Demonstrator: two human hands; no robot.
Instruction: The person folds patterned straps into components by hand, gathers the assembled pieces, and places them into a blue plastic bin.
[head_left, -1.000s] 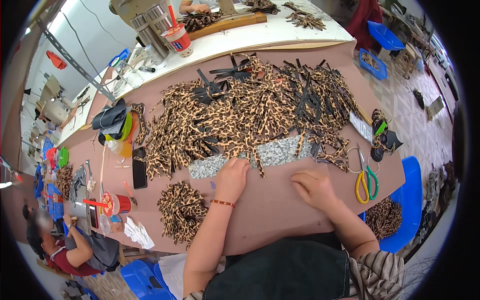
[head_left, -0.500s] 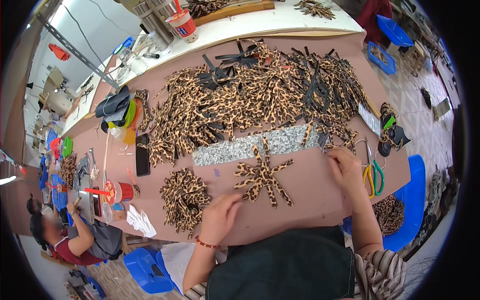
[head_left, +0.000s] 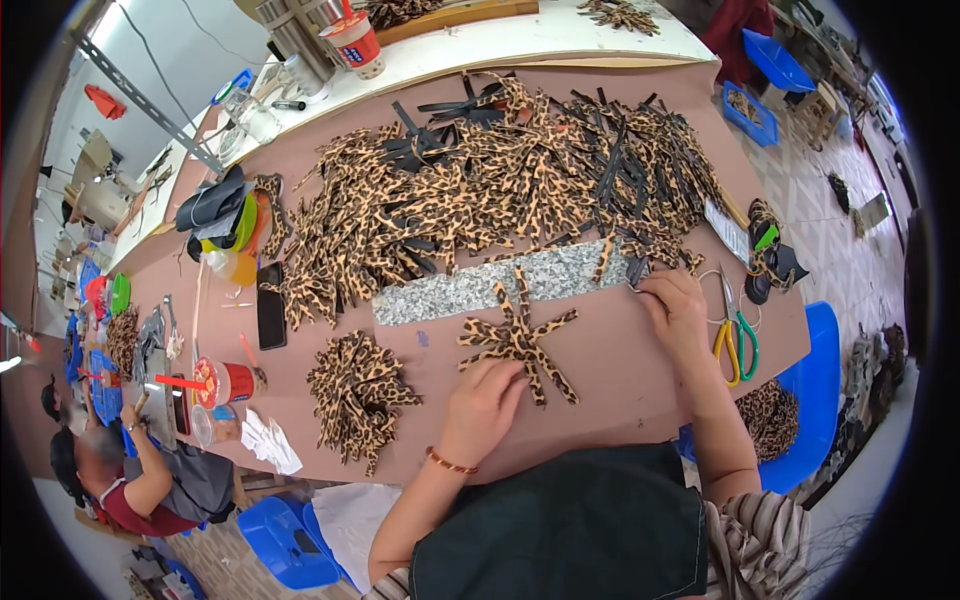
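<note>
A leopard-print strap piece [head_left: 520, 335] with several arms spread out lies flat on the brown table before me. My left hand [head_left: 485, 405], wearing a beaded bracelet, has its bent fingers closed on a lower-left arm of that piece; the fingertips partly cover it. Further right, my right hand [head_left: 678, 308] pinches the end of a small black strip [head_left: 637, 270] at the right end of a grey speckled slab [head_left: 500, 284]. One leopard-print strap [head_left: 604, 262] lies across the slab near that end. A bundle of leopard-print pieces [head_left: 358, 395] sits left of my left hand.
A large heap of leopard-print straps [head_left: 500, 190] covers the table's far side. Scissors [head_left: 737, 345] with yellow and green handles lie at right, beside a blue tub [head_left: 815, 400]. A phone [head_left: 271, 305] and a red-and-white cup [head_left: 222, 382] stand left. Another person [head_left: 130, 480] sits far left.
My left hand has moved right and up, onto the lower arms of the strap piece. My right hand stays near the slab's right end, its fingers drawn closer together at the black strip.
</note>
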